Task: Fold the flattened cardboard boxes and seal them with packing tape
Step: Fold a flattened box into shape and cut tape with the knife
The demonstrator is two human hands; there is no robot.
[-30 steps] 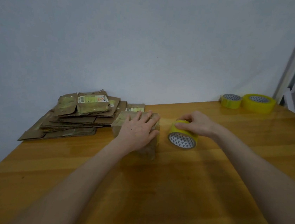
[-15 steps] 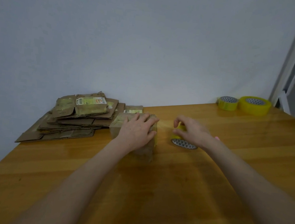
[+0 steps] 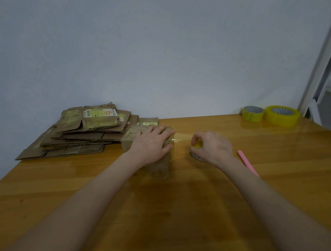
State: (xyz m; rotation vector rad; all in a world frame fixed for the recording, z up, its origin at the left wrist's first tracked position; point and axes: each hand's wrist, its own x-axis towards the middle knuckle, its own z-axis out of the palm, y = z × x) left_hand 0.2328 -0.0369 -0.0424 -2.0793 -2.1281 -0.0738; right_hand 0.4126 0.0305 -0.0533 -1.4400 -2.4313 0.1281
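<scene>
A small folded cardboard box (image 3: 161, 166) stands on the wooden table (image 3: 170, 218). My left hand (image 3: 151, 143) lies flat on its top with straight fingers, pressing it down. Just right of the box, my right hand (image 3: 212, 148) curls over a yellow tape roll (image 3: 198, 143) and grips it; the hand hides most of the roll. A clear strip of tape (image 3: 180, 138) stretches from the roll to the box's top edge. A stack of flattened cardboard boxes (image 3: 85, 132) lies at the back left.
A pink pen-like tool (image 3: 247, 162) lies on the table right of my right wrist. Two more yellow tape rolls (image 3: 252, 114) (image 3: 281, 116) sit at the far right corner by a white frame (image 3: 324, 61). The wall runs along the table's back edge.
My right hand has moved the tape roll to the right, away from the box, drawing out a strip of tape. The pink tool has come into view. My left hand stays on the box.
</scene>
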